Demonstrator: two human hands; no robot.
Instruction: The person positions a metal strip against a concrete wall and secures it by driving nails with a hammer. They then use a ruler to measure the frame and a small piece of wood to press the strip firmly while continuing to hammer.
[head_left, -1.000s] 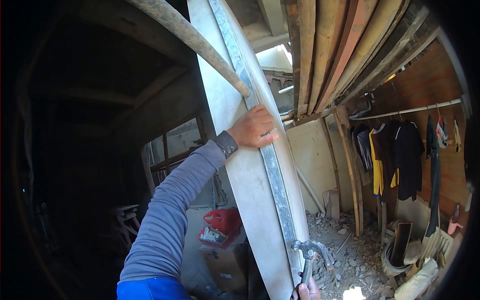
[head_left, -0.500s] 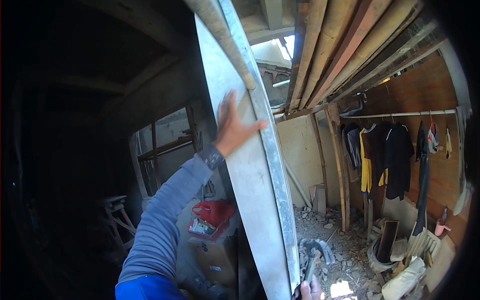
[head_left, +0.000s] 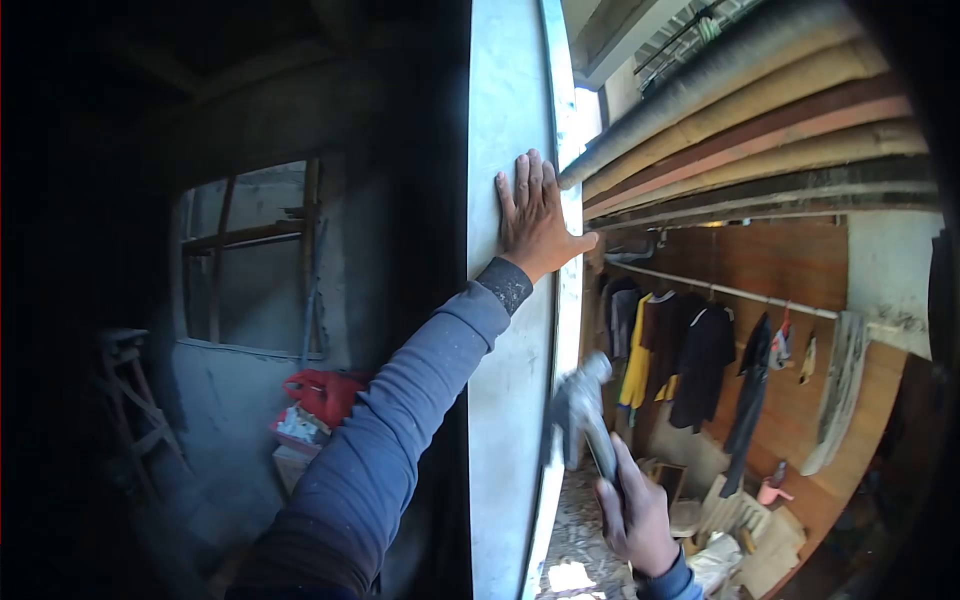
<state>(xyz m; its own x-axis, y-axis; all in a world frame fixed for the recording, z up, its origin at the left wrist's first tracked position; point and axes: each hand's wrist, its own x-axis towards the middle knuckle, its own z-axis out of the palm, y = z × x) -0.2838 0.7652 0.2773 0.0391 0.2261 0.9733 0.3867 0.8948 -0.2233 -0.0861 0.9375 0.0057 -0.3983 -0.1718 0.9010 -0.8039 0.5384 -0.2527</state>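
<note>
A tall pale board point(head_left: 510, 400) stands upright in the middle of the head camera's view, running from the top edge of the frame down to the bottom. A strip of grey metal edging point(head_left: 560, 120) runs along its right side, bright where daylight catches it.

The left hand point(head_left: 535, 215) lies flat against the face of the board, up high, close to the metal edging. Its fingers are spread and point upward, with the thumb stretched out to the right toward the edge. The arm reaches up from the lower left in a grey-blue long sleeve point(head_left: 400, 430) with a darker knitted cuff.

The right hand point(head_left: 635, 510) is low in the frame, just to the right of the board's edge. It is closed in a fist around the handle of a hammer point(head_left: 585, 415). The hammer's grey metal head is blurred and sits just beside the board's right edge; whether it touches the edge cannot be told.

To the left of the board the room is dark. A window opening with wooden bars point(head_left: 255, 255) shows in a grey wall, and a red bag point(head_left: 325, 395) rests below it on a box.

To the right, long planks and poles point(head_left: 760, 110) lie stacked overhead. Beneath them, dark and yellow clothes point(head_left: 670, 350) hang on a rail point(head_left: 730, 293) against a wooden wall. Rubble and pale sacks point(head_left: 720, 560) lie on the floor below.
</note>
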